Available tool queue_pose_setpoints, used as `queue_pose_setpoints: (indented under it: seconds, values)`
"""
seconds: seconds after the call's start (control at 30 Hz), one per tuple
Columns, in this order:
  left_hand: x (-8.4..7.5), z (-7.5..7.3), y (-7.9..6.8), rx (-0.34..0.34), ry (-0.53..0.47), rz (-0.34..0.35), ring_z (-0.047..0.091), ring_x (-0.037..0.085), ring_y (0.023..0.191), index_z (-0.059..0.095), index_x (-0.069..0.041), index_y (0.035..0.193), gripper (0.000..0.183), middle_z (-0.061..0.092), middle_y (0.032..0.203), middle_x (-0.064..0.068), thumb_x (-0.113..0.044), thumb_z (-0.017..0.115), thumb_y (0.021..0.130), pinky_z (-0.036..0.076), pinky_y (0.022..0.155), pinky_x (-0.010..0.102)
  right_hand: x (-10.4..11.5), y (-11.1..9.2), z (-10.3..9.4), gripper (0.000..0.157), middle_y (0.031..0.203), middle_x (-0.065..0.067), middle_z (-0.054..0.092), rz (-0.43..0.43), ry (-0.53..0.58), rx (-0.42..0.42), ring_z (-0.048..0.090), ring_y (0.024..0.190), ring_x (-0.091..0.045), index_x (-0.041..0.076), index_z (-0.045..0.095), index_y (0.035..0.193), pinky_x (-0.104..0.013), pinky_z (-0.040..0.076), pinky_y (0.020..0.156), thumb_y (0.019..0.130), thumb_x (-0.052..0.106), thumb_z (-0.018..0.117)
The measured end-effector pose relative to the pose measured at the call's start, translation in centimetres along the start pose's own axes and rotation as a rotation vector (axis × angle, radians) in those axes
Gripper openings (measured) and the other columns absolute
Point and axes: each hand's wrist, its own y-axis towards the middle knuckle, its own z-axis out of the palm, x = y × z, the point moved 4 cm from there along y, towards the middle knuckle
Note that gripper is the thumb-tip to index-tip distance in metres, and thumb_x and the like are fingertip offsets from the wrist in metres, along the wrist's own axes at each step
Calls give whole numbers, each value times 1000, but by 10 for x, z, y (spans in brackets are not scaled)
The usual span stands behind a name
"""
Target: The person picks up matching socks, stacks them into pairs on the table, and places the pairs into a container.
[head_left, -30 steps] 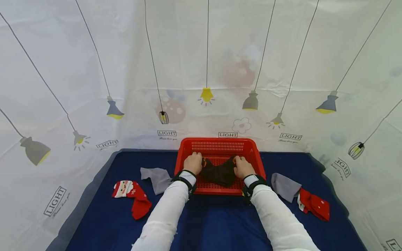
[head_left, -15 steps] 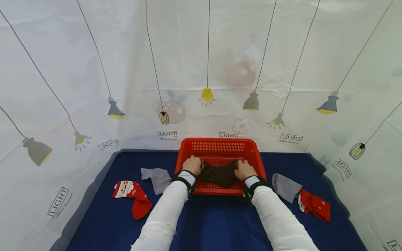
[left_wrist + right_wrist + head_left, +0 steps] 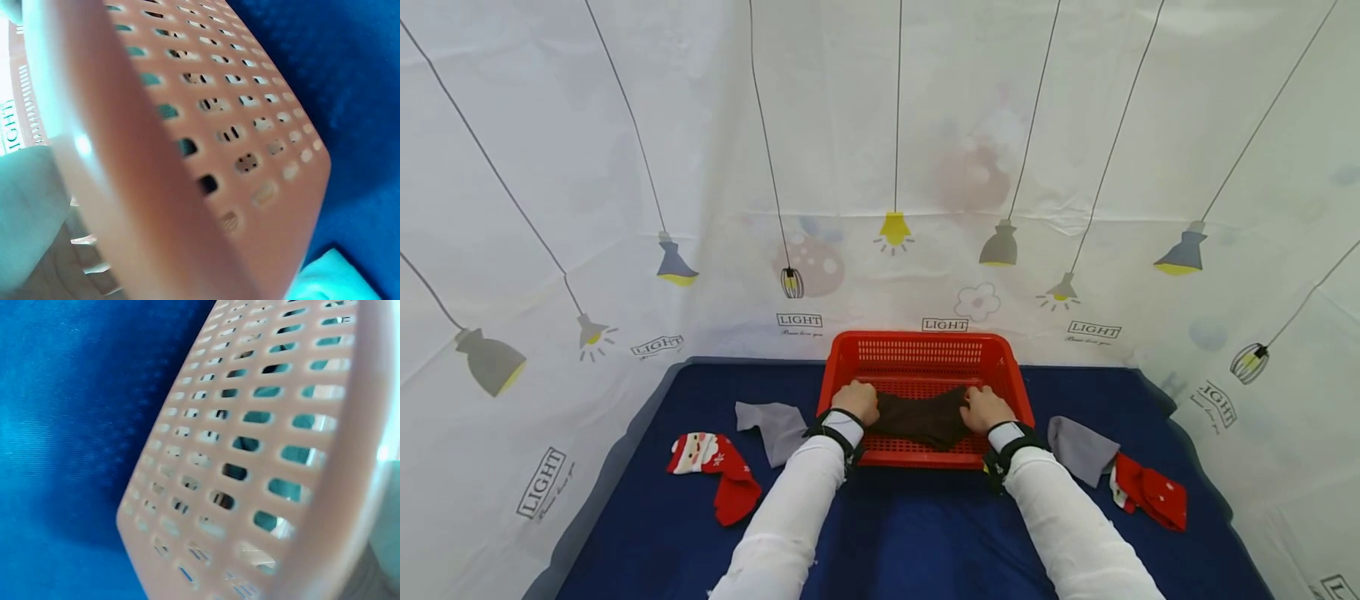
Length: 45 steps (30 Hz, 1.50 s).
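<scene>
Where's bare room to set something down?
Bare: blue surface between the sleeves, nearer than the red basket; also beyond the right gray cloth, up to the curtain. Crowded: inside the basket, left hand and right hand at the dark cloth; at left, another gray cloth and red sock.

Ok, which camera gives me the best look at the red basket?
The head view: it shows most of the red basket, inside included, though the left hand and right hand hide parts of it. The left and right wrist views each show only one slotted wall and some rim, up close.
</scene>
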Motion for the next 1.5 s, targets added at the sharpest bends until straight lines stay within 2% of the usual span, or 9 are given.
queue_pose_setpoints:
  seconds: [0.17,0.3,0.6,0.73,0.9,1.2,1.33,1.5]
  values:
    - [-1,-7,-6,-6,-16,51,66,39,101,73,-3,118,25,62,123,21,-15,68,97,57,82,49,5,-4,-7,31,122,-29,59,-35,-8,-56,65,103,-45,-6,60,125,-55,53,89,102,15,60]
    - [-2,-13,-14,-46,10,87,63,41,110,66,1,129,37,61,124,21,-16,67,96,55,88,51,11,-11,-13,29,122,-29,60,-88,0,-106,66,101,-44,-4,62,123,-55,54,85,101,15,61]
    - [-7,-29,-44,-199,44,204,63,38,104,67,0,123,34,63,116,18,-19,70,95,54,87,49,17,-36,-18,29,122,-27,61,-183,37,-213,65,102,-43,-3,63,124,-54,54,84,100,14,64]
    - [-5,-30,-60,-304,42,259,64,35,95,68,-1,117,31,63,109,16,-18,74,92,55,80,47,16,-50,-17,29,119,-26,62,-215,59,-289,64,101,-42,-2,65,123,-54,54,85,99,13,66]
    - [-2,-24,-81,-467,36,336,62,33,84,69,-1,109,27,63,99,15,-17,77,89,54,70,45,15,-68,-12,29,114,-22,64,-274,67,-423,65,99,-41,0,67,121,-53,55,80,95,11,71]
    - [1,-4,-122,-693,8,454,59,28,75,72,-5,101,24,62,93,11,-12,83,81,50,62,39,23,-100,-9,25,103,-16,64,-375,43,-606,63,86,-35,2,69,111,-47,54,69,89,6,78]
    - [4,4,-137,-729,-32,470,58,26,74,72,-6,98,23,61,91,10,-13,84,81,49,62,38,27,-115,-2,21,96,-12,62,-420,29,-686,59,78,-30,3,69,104,-41,50,64,85,4,80]
    - [10,13,-155,-726,-86,433,58,25,77,71,-7,97,22,61,90,8,-13,84,81,49,67,38,29,-133,10,22,89,-7,60,-443,38,-739,56,73,-24,6,68,96,-36,47,62,81,2,83]
